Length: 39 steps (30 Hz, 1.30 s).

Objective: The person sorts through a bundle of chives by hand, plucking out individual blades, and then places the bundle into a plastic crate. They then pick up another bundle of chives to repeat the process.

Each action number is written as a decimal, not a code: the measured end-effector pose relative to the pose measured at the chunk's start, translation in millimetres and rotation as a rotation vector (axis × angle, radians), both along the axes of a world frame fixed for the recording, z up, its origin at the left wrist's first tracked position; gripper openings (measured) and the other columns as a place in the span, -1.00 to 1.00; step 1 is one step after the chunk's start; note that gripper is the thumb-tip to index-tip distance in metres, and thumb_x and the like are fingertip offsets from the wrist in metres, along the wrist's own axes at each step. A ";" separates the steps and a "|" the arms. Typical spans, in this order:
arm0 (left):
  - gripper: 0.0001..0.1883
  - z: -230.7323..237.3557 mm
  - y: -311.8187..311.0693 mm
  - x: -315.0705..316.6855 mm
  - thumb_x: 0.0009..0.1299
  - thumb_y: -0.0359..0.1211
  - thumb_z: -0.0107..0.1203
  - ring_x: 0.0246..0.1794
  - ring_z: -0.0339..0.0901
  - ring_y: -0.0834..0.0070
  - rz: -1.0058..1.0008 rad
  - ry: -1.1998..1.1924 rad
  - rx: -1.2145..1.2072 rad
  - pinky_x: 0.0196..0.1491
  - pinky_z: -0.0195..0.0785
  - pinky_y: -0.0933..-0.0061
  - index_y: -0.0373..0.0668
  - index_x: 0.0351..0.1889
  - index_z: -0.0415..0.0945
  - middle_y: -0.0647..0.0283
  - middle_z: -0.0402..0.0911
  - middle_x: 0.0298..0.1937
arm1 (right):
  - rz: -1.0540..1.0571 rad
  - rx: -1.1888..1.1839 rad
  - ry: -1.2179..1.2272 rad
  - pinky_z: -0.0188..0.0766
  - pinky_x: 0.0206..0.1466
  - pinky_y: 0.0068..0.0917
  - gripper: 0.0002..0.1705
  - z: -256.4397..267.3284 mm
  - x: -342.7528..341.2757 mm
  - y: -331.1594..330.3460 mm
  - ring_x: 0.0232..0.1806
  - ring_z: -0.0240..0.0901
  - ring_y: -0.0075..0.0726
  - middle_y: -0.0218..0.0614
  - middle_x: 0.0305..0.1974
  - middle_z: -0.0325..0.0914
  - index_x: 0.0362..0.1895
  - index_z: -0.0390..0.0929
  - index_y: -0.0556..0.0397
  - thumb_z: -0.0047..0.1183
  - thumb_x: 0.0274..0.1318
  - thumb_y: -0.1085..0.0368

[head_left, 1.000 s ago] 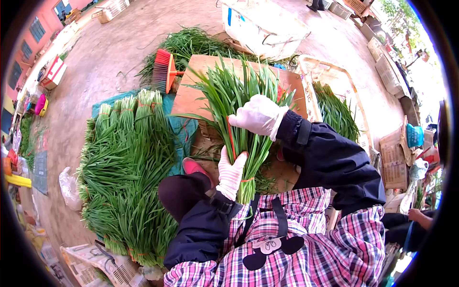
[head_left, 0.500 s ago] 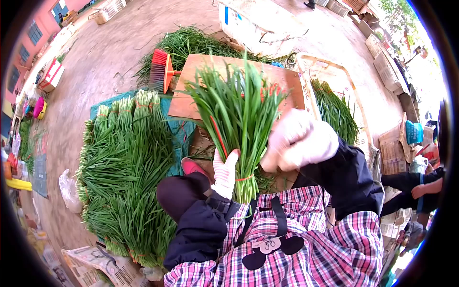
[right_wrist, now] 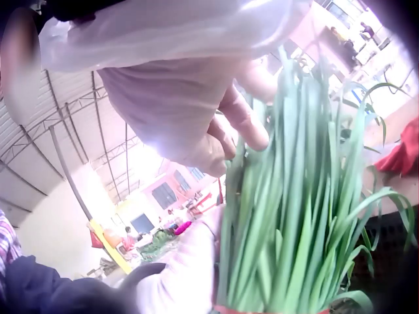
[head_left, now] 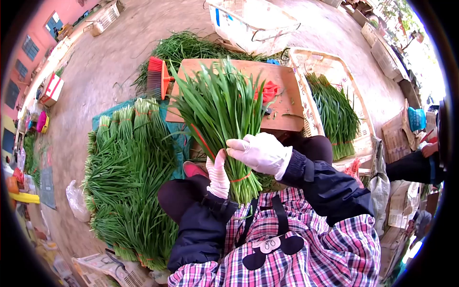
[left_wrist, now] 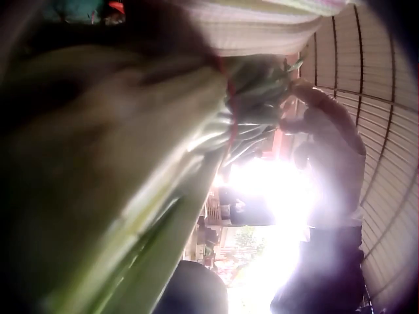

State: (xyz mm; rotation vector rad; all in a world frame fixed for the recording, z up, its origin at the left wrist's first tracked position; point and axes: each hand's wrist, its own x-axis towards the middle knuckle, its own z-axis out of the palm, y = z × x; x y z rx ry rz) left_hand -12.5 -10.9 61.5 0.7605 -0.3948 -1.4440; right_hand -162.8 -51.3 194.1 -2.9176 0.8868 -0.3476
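Note:
A thick bunch of garlic chives stands leaf tips up in front of the lap, a red band round its pale stems. My gloved left hand grips it from the left, thumb across the front. Along the left side of the leaves runs a narrow red strip, its lower end near the left thumb. From the right, my gloved right hand holds the bunch just above the band. Bent fingers lie against the leaves in the right wrist view. The left wrist view is mostly dark stems and glare.
Several tied chive bunches lie piled on a teal sheet at left. Ahead is a wooden board with a red cloth. A brush and loose chives lie beyond. At right, a crate contains more chives.
The right hand let go of the red strip, swung away to the right, then came back onto the bunch lower down. The bunch now leans further left, still in the left hand.

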 end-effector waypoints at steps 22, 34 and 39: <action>-0.47 8.3 0.2 -8.8 0.34 -0.24 0.20 0.01 0.55 0.39 -0.054 0.059 -0.034 0.12 0.44 0.33 -0.23 0.22 0.37 0.24 0.55 0.10 | -0.503 0.207 -0.368 0.43 -0.45 -0.20 -0.67 -14.3 -26.7 -28.4 -0.55 0.52 0.00 -0.14 -0.63 0.48 0.03 0.48 -0.08 0.05 0.15 0.23; -0.48 1.1 1.6 -7.2 0.32 -0.26 0.21 0.01 0.55 0.40 -0.105 0.051 0.001 0.12 0.44 0.33 -0.22 0.22 0.38 0.25 0.55 0.09 | -0.359 0.106 0.162 0.40 -0.52 -0.15 -0.77 -6.6 -31.1 -49.0 -0.56 0.50 -0.02 -0.22 -0.59 0.47 -0.11 0.50 -0.08 0.00 0.11 0.25; -0.48 11.8 1.5 -9.0 0.32 -0.25 0.22 0.02 0.55 0.40 -0.105 0.060 -0.022 0.12 0.44 0.32 -0.21 0.22 0.38 0.27 0.56 0.09 | -0.246 0.062 0.202 0.40 -0.56 -0.18 -0.84 -3.6 -39.0 -55.4 -0.56 0.52 -0.05 -0.25 -0.60 0.47 -0.21 0.51 -0.06 -0.04 0.12 0.26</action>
